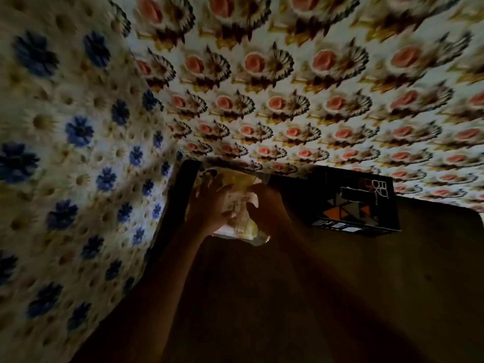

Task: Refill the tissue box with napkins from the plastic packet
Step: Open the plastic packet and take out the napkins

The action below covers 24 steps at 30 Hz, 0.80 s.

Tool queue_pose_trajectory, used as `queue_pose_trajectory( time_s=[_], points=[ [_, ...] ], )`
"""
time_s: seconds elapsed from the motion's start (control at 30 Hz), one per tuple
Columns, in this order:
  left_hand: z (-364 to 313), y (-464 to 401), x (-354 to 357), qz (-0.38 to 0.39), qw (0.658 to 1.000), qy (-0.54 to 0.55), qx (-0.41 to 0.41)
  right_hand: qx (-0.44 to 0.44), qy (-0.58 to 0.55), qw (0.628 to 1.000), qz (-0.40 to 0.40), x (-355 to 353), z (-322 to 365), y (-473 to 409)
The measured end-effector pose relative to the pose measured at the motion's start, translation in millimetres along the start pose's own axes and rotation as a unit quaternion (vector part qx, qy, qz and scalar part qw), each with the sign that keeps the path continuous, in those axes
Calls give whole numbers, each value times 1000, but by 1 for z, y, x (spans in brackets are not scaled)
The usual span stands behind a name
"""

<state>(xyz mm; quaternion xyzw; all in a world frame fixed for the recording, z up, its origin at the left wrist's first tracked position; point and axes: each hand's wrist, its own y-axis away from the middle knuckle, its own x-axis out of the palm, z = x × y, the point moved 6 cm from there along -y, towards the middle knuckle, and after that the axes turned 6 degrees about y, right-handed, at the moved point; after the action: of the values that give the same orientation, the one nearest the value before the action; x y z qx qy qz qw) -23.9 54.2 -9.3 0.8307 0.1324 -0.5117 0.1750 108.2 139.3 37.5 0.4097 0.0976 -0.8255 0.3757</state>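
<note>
A clear plastic packet of pale napkins (242, 229) lies on the dark table (340, 297) near its far left corner. My left hand (209, 208) grips the packet's left side. Beside it, my right hand (267, 208) pinches the top of the plastic, fingers closed on it. The tissue box (358, 205) is black with orange, grey and white triangles and stands to the right of the packet, untouched. The scene is dim and blurred, so I cannot tell whether the packet is torn open.
A fabric with pink flowers (327, 100) covers the surface beyond the table. A cloth with blue flowers (65, 153) fills the left side. The table's far right corner (471, 213) is rounded.
</note>
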Motion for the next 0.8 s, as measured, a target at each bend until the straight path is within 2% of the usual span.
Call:
queue_pose_trajectory(
  time_s=[0.17,0.37,0.57,0.8],
  points=[
    [27,-3,15,8,997,66,-38,-62,109,990,59,27,-11,-31],
    [29,0,15,2,995,94,-32,-68,174,976,109,33,-17,-46],
    [21,23,18,25,995,91,-42,-34,158,976,148,37,-23,-35],
    [8,101,29,63,994,65,-57,-25,123,973,192,52,-20,36]
  ],
)
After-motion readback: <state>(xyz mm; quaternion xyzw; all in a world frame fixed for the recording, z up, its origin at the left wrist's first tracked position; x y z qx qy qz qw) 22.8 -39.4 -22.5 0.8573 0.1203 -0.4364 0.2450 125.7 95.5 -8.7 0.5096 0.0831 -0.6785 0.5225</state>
